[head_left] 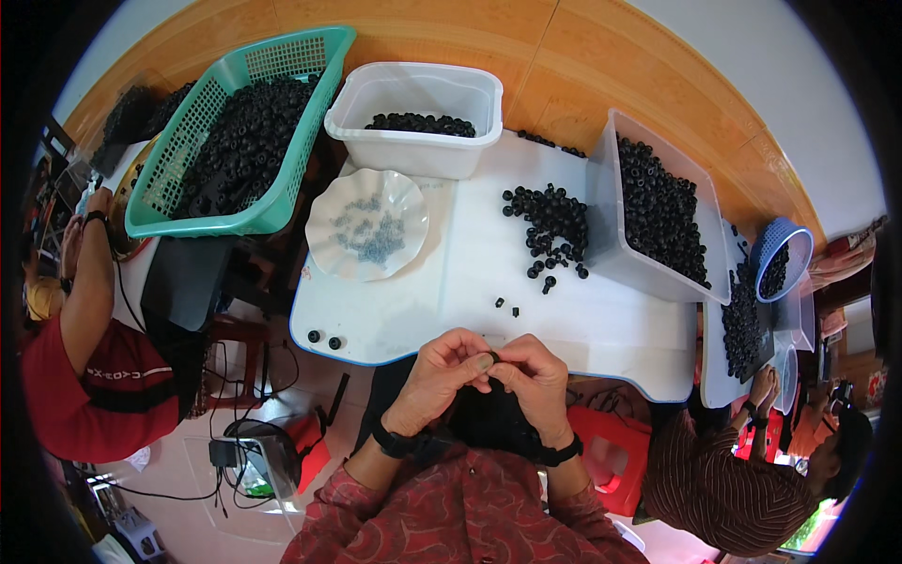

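Observation:
Just off the table's front edge, my left hand (438, 378) and my right hand (536, 383) meet with thumbs and fingertips pinched together. Between them is a small black part (491, 357), mostly covered by the fingers, so its exact shape is hidden. On the white table (395, 315) beyond lie a loose pile of small round black parts (547, 221) and two tiny black pieces (507, 307). Two black round parts (324, 339) sit at the front left corner. A white wavy-rimmed plate (324, 221) holds many small clear pieces (374, 235).
A white tub (413, 155) with black parts stands at the back, beside a green basket (272, 218) heaped with more. To the right are a full grey bin (648, 268) and a blue basket (766, 249). Co-workers sit at left (113, 376) and right (723, 479). Cables (221, 470) hang at lower left.

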Demonstrator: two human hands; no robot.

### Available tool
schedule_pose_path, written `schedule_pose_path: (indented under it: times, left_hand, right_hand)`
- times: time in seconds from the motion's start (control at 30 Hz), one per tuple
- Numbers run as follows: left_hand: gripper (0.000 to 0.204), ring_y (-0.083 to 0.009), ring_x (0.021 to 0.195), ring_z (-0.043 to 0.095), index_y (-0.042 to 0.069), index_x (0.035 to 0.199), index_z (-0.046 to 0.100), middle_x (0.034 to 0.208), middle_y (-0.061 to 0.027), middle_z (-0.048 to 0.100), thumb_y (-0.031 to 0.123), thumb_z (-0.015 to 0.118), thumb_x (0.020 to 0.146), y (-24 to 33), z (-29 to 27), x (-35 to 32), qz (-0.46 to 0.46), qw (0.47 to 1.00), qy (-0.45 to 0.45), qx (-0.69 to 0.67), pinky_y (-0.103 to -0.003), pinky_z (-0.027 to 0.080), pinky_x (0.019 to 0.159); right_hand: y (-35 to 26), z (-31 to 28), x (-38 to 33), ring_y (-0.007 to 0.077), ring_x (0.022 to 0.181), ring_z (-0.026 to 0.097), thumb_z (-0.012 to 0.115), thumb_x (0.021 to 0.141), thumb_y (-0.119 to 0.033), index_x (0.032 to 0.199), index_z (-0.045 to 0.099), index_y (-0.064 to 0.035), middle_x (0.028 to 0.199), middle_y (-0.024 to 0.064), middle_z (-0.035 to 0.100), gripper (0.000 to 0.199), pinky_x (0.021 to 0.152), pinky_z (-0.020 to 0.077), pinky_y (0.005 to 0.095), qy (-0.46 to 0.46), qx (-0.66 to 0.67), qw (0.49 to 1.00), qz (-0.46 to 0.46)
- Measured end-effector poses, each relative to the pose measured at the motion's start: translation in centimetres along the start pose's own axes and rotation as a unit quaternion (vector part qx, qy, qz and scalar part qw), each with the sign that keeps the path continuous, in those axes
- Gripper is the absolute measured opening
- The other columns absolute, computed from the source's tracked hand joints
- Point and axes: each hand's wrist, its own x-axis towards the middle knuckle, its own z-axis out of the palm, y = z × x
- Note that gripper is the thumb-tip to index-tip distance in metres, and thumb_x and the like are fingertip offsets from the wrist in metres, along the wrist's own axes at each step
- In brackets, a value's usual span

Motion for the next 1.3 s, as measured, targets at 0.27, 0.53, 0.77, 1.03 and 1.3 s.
schedule_pose_path:
  times: [0.27,0.53,0.77,1.03,1.3]
  left_hand:
    - [0.027,-0.0147,0.082,0.067,-0.002,0.122,0.058,0.095,-0.0089,0.066,0.006,0.06,0.096,-0.6,0.4,-0.1,0.023,0.998,0.064,0.002,-0.031,0.06,0.074]
    - [0.023,-0.0146,0.084,0.067,-0.003,0.118,0.063,0.103,-0.0112,0.067,0.005,0.057,0.097,-0.4,-0.4,-0.6,0.025,0.998,0.061,-0.009,-0.032,0.061,0.076]
    - [0.022,-0.0158,0.084,0.068,-0.004,0.117,0.062,0.107,-0.0142,0.067,0.002,0.056,0.096,-0.2,-0.2,-0.6,0.039,0.996,0.081,-0.012,-0.033,0.061,0.076]
    - [0.021,-0.0145,0.083,0.068,-0.003,0.116,0.063,0.106,-0.0159,0.068,0.002,0.057,0.096,0.2,-0.2,-0.8,0.047,0.995,0.079,-0.037,-0.031,0.061,0.074]
    - [0.021,-0.0133,0.08,0.067,-0.003,0.116,0.063,0.104,-0.0154,0.068,0.003,0.057,0.096,0.7,0.2,-1.0,0.05,0.993,0.083,-0.069,-0.029,0.061,0.072]
  right_hand:
    - [1.0,-0.3,0.2,0.0056,0.065,0.052,0.067,0.089,0.0,0.106,0.069,-0.0001,0.091,0.0024,0.057,0.018,0.055,0.042,0.0188,0.002,-0.112,0.992,-0.057]
    - [2.7,-0.9,3.1,0.0144,0.067,0.055,0.063,0.089,0.001,0.104,0.067,0.0008,0.086,0.0084,0.056,0.016,0.058,0.0436,0.0271,0.17,-0.345,0.914,-0.126]
    - [3.9,-0.4,3.6,0.0241,0.067,0.057,0.063,0.089,-0.005,0.105,0.068,-0.0042,0.085,0.0114,0.054,0.016,0.06,0.0468,0.0345,0.171,-0.462,0.864,-0.102]
    - [3.7,-0.6,3.7,0.0346,0.072,0.062,0.064,0.087,-0.006,0.098,0.065,-0.0047,0.09,0.0144,0.057,0.011,0.062,0.0494,0.042,0.161,-0.427,0.881,-0.123]
    - [1.1,0.0,2.5,0.0069,0.064,0.055,0.065,0.089,-0.001,0.108,0.062,0.0013,0.092,0.0072,0.068,0.019,0.055,0.044,0.0216,0.144,0.012,0.987,0.071]
